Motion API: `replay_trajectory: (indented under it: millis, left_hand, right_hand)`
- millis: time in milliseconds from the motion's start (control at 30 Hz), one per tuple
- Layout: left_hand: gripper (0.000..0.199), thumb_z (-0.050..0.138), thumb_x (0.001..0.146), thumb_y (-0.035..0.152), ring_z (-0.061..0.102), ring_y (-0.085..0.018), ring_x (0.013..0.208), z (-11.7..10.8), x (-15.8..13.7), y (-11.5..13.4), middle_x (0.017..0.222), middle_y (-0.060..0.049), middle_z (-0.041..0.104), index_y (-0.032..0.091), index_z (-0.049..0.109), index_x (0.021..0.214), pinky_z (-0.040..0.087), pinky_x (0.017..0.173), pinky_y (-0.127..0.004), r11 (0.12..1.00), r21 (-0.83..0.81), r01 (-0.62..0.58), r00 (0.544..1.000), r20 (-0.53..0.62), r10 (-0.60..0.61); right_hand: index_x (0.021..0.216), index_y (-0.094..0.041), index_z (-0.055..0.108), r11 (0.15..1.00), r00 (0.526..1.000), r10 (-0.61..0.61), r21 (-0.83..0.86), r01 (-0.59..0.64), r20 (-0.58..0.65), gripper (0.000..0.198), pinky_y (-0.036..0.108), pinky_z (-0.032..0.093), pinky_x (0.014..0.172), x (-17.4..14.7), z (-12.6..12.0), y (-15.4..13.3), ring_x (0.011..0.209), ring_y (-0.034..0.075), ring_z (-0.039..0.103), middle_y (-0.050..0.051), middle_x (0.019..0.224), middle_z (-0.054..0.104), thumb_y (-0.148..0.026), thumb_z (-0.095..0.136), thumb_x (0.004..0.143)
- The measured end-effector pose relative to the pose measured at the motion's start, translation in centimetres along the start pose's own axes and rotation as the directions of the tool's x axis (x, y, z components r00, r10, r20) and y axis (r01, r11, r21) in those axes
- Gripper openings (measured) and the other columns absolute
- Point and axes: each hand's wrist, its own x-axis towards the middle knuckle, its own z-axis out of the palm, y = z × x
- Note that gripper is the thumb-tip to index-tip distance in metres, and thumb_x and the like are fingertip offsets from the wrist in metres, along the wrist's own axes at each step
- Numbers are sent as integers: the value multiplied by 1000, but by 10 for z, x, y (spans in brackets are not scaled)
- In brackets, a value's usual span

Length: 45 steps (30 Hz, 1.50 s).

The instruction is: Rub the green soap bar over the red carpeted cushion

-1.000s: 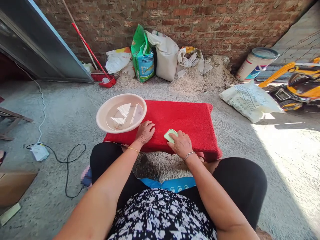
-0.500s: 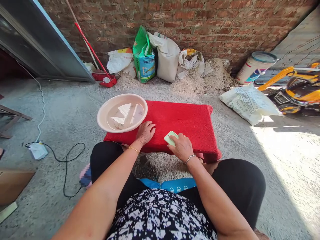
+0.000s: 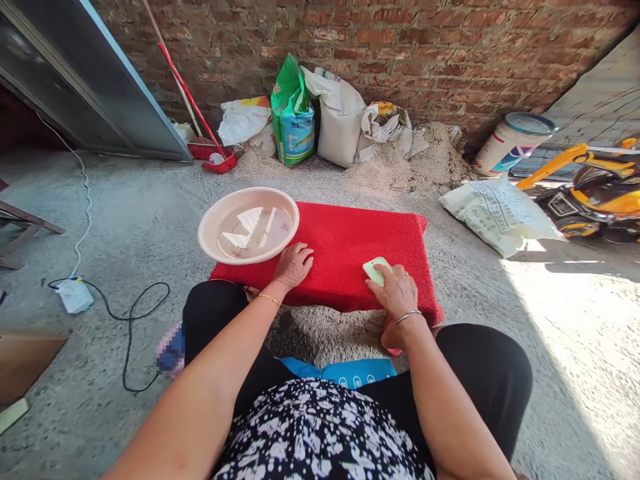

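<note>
Clamping rounded grn oblong [image 3: 373, 271] w/ R hand [image 3: 400, 291], L hand [image 3: 295, 265] spread on fuzzy red cloth [image 3: 350, 233]

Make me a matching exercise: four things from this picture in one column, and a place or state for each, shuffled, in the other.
Column one:
1. Basin
2. Pale green object
3. Left hand
4. Dustpan

Column two:
A. On the floor near the brick wall
B. On the red cloth, holding nothing
C. Holding water
D. In the right hand

Pairs: 1-C, 2-D, 3-B, 4-A
</note>
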Motion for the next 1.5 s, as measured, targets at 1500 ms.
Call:
replay_trajectory:
  millis: [1500]
  left_hand:
    - [23, 55, 88, 26, 53, -23, 117, 4, 0, -3, 118, -8, 61, 20, 66, 108, 41, 101, -39, 999, 16, -44, 998, -44, 45]
  right_hand:
    - [126, -29, 55, 1000, 995, -12, 10, 13, -98, 44, 31, 30, 71, 5, 28, -23, 84, 22, 50, 10, 99, 52, -47, 53, 86]
